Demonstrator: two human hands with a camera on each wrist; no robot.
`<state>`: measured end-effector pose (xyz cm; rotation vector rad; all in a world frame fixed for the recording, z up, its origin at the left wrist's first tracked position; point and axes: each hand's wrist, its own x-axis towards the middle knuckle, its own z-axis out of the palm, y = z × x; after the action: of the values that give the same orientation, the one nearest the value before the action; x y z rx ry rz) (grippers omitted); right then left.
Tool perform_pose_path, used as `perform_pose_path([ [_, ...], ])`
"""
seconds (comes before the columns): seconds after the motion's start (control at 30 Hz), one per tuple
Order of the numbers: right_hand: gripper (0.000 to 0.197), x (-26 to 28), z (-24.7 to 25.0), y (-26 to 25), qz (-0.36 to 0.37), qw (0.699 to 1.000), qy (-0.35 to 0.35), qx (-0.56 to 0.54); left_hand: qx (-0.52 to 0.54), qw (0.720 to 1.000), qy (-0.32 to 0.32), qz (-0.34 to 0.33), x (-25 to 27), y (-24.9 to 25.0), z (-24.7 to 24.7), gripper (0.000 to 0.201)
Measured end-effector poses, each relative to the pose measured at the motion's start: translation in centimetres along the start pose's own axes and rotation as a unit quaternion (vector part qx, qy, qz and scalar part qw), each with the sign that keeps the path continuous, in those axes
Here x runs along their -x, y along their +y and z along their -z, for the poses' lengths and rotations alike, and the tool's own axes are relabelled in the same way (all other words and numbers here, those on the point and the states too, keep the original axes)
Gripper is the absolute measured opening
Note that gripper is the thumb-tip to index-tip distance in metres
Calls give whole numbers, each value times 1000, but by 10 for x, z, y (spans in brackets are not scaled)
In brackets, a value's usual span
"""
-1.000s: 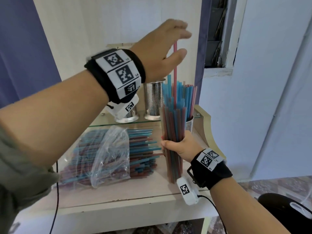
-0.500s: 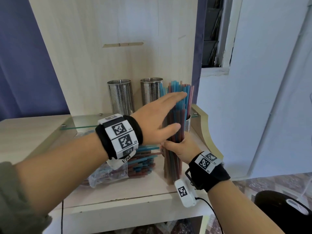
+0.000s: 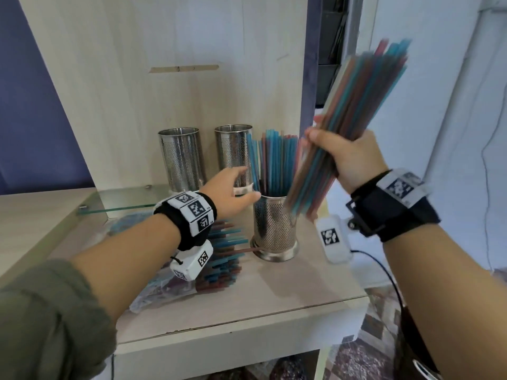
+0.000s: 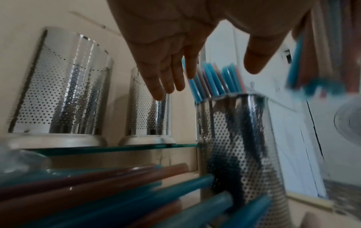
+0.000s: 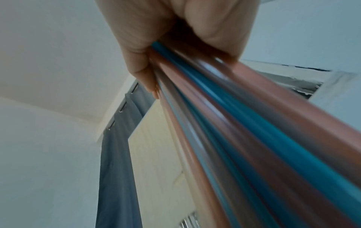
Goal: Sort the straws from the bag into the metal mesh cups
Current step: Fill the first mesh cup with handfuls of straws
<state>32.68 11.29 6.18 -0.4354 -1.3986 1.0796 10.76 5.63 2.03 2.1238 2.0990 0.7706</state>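
My right hand (image 3: pixel 347 156) grips a thick bundle of blue and red straws (image 3: pixel 354 113), lifted and tilted up to the right above the counter; the same bundle of straws (image 5: pixel 244 138) fills the right wrist view, where my right hand (image 5: pixel 175 38) wraps it. A mesh cup (image 3: pixel 274 229) on the counter holds mostly blue straws (image 3: pixel 277 160). My left hand (image 3: pixel 233 190) reaches with straight fingers (image 4: pixel 166 74) beside that mesh cup (image 4: pixel 240 138), holding nothing. Two empty mesh cups (image 3: pixel 182 160) (image 3: pixel 233 149) stand on the glass shelf. The plastic bag of straws (image 3: pixel 214 259) lies under my left wrist.
The glass shelf (image 3: pixel 129 201) sits against a wooden back panel (image 3: pixel 178 78). The counter's front edge (image 3: pixel 247 325) is near me. A white wall (image 3: pixel 452 133) and a cable (image 3: pixel 389 278) are to the right.
My right hand lifted the straw bundle off the counter and tilted it up to the right. My left hand dropped from the bundle's top down beside the filled cup.
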Motion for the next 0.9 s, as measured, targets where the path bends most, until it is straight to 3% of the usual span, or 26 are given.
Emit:
perform_pose_path([
  [0.1, 15, -29, -3, -23, 28, 995, 22, -97, -40, 999, -24, -10, -11, -3, -14, 87],
  [0.2, 14, -49, -9, -25, 36, 993, 24, -108, -45, 999, -23, -8, -16, -4, -26, 95],
  [0.6, 15, -50, -29, 39, -44, 999, -15, 18, 81, 997, -16, 11, -31, -8, -46, 84],
  [0.9, 10, -33, -30, 63, -48, 997, -11, 64, 48, 999, -5, -7, -31, -9, -47, 84],
])
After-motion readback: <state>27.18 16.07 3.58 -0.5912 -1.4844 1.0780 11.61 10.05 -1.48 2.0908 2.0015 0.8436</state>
